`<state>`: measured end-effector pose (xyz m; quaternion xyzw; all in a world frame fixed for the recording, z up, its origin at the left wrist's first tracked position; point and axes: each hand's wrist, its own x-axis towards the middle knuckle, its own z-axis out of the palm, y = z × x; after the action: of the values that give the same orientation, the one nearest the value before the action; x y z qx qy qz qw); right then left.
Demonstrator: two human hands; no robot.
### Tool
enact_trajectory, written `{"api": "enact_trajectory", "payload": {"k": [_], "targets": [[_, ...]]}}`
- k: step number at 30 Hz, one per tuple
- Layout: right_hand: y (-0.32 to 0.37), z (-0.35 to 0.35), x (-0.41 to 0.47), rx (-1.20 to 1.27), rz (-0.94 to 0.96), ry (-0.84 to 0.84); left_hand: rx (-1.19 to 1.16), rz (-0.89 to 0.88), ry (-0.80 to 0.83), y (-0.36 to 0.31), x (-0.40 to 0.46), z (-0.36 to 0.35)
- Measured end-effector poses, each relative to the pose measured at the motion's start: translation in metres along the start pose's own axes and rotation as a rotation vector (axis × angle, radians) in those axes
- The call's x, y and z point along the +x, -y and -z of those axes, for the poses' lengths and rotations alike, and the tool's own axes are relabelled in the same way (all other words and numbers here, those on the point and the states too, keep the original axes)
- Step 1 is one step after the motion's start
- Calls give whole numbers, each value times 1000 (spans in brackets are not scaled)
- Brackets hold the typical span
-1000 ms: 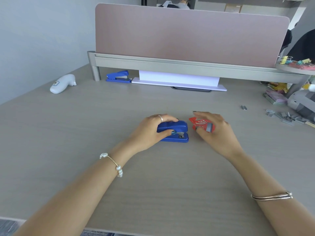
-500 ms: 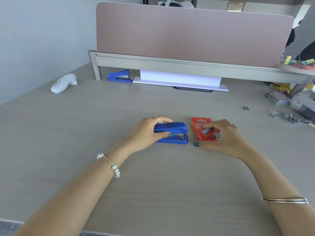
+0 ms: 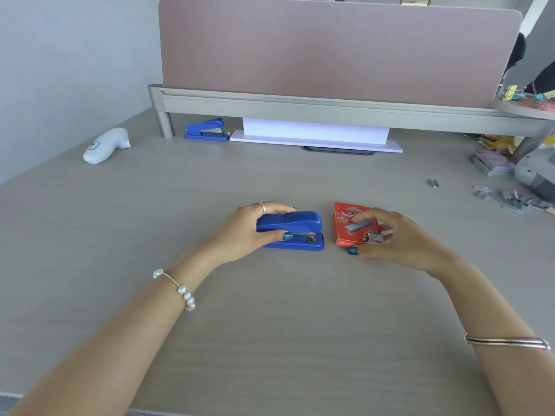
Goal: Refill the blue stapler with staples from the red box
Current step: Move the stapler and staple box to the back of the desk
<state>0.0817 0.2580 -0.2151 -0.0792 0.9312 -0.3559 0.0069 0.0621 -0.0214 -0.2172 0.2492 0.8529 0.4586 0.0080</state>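
The blue stapler point(image 3: 295, 228) lies closed on the desk at the centre, nose pointing right. My left hand point(image 3: 246, 232) grips it from the left, thumb on its near side. Just right of it the red staple box point(image 3: 345, 226) lies flat on the desk. My right hand point(image 3: 399, 238) rests over the box's right part, with the thumb tip at the box's near corner. Its fingers pinch a grey strip of staples point(image 3: 359, 226) just above the box.
A second blue stapler point(image 3: 207, 130) sits at the back by the divider's leg, next to a white stand point(image 3: 315, 136). A white device point(image 3: 105, 145) lies far left. Loose staple strips point(image 3: 510, 199), paper pads and a grey machine point(image 3: 537, 172) crowd the right edge.
The red box went from being lifted in my right hand to lying flat on the desk. My right hand now pinches a staple strip over it. My left hand stayed on the stapler.
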Motion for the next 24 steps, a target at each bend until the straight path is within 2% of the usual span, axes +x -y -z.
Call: {"api": "enact_trajectory", "payload": {"k": [11, 14, 19, 24], "targets": [[11, -5, -4, 121, 44, -22, -66, 40, -19, 3, 4, -1], [8, -5, -3, 132, 4, -33, -70, 49, -10, 3, 9, -3], [5, -1, 3, 297, -61, -68, -68, 42, -13, 3, 25, -3], [4, 20, 32, 284, -79, -90, -39, -15, -13, -1, 66, 11]]}}
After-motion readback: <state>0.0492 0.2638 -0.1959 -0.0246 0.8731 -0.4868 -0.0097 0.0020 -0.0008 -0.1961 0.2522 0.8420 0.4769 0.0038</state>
